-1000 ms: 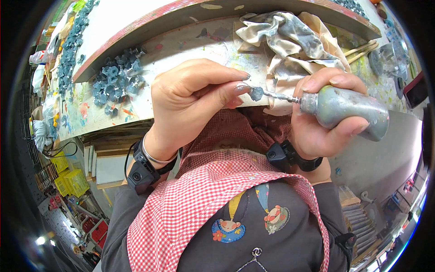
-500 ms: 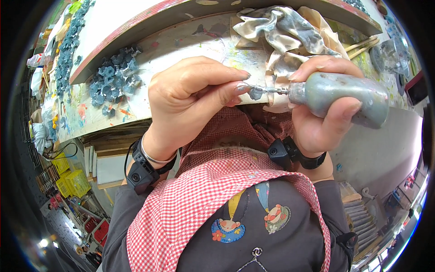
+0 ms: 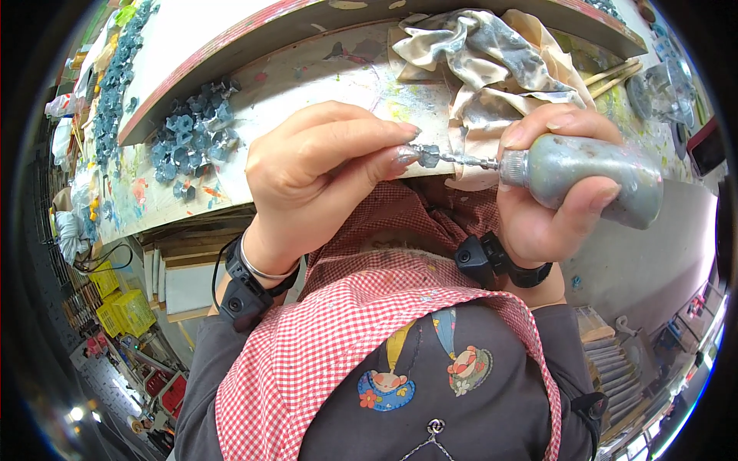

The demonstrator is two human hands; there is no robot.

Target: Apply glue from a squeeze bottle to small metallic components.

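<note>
Small piece: a tiny grey-blue part (image 3: 428, 156) is pinched between the thumb and fingertips of the left hand (image 3: 319, 180), just above the chest, at the centre of the view.
Handling of the piece: it is judged light, hard and easily dropped; being so small, it is best held at its sides by the fingertips, with the face toward the needle left free. Whether its coating is wet cannot be told.
Bottle: a grey, paint-smeared squeeze bottle (image 3: 592, 180) is wrapped by the right hand (image 3: 550, 207), lying sideways at 3 o'clock from the piece, with its thin metal needle tip (image 3: 469, 160) pointing toward 9 o'clock and touching or almost touching the piece.
Handling of the bottle: the body is judged soft and yielding, perhaps slippery from dried paint; it is best taken round the middle, thumb on top, as is seen here.
Grip, left: narrow, closed on the small piece.
Grip, right: closed round the bottle.
Wrists: a dark band is worn on each wrist, and a thin bangle (image 3: 265, 269) on the left.
Rag: a crumpled, paint-stained cloth (image 3: 492, 65) lies on the table at 12 o'clock from the bottle's tip.
Heap: a cluster of blue-grey pieces (image 3: 188, 138) lies on the table at 9 to 10 o'clock, well apart.
Table: a paint-spattered top (image 3: 323, 77) spans the upper view.
Apron: a red checked cloth (image 3: 346, 338) is seen at 6 o'clock.
</note>
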